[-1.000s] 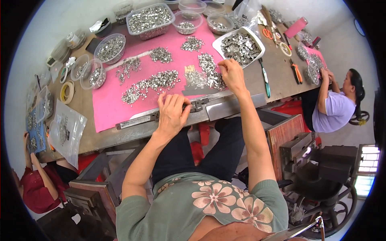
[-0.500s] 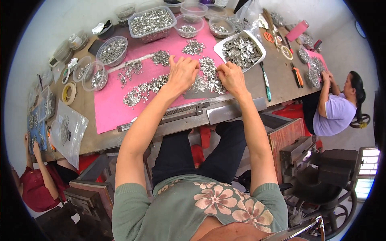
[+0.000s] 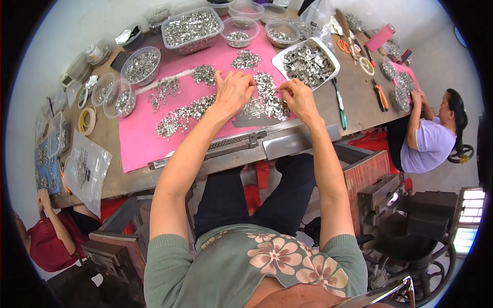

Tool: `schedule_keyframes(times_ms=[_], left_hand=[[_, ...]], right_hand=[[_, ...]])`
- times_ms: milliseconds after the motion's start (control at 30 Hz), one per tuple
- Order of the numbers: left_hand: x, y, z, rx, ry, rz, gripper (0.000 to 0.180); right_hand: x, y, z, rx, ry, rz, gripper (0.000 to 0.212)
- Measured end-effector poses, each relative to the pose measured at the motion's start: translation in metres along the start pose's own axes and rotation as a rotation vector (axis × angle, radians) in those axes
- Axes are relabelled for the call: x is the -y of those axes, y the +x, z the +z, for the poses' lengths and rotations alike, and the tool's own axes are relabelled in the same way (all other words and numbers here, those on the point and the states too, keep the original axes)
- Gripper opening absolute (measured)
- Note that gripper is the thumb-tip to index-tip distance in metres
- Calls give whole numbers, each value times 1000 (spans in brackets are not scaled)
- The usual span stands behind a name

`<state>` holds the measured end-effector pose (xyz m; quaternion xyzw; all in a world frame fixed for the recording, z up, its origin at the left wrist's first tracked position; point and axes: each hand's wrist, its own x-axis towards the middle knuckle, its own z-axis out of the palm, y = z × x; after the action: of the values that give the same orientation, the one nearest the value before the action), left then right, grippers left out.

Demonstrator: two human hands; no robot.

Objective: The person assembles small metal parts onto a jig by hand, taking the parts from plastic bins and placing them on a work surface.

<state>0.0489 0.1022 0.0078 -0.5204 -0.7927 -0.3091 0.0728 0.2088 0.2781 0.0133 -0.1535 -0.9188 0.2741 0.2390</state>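
Note:
Over the pink mat point(image 3: 138, 149), my left hand point(image 3: 233, 93) rests at the left side of a heap of small shiny metal pieces point(image 3: 268, 92). Its fingers are curled together, and what they hold, if anything, is hidden. On the heap's right side my right hand point(image 3: 299, 100) hovers with thumb and forefinger pinched; anything between them is too small to make out. A flat grey metal strip point(image 3: 251, 122) lies at the heap's near edge. Further metal pieces point(image 3: 179, 119) spread to the left of my left wrist, with smaller heaps point(image 3: 245, 60) beyond.
A white tub point(image 3: 331, 77) of metal pieces stands right of my right hand. Clear plastic tubs point(image 3: 192, 46) line the back. Orange-handled pliers point(image 3: 380, 96), a green-handled brush point(image 3: 341, 110) and scissors point(image 3: 343, 46) lie to the right. Co-workers sit at both sides.
My right hand has shifted slightly right, away from the heap. My left hand stays almost in place. The left co-worker's hands have moved down toward the table edge.

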Motion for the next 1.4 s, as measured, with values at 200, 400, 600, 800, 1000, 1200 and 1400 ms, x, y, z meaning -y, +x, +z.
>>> schedule_keyframes(times_ms=[200, 400, 600, 800, 1000, 1200, 1400], left_hand=[[-3, -1, 2, 3, 68, 19, 11], [-1, -1, 12, -52, 182, 82, 8], [-3, -13, -1, -109, 186, 113, 9], [-25, -78, -50, -122, 19, 78, 6], [-43, -136, -65, -60, -109, 10, 10], [-49, -140, -57, -122, -55, 66, 12], [-39, -146, -57, -81, -144, 36, 15]], right_hand=[[-1, -2, 0, -28, 23, -35, 11], [2, -1, 7, -68, -82, -79, 9], [-4, 1, 10, -86, -105, -197, 8], [11, -14, 1, -96, -186, -223, 6], [94, -72, 22, 68, 291, -285, 10], [105, -86, 39, 38, 167, -360, 15], [102, -86, 39, 68, 231, -357, 12]])
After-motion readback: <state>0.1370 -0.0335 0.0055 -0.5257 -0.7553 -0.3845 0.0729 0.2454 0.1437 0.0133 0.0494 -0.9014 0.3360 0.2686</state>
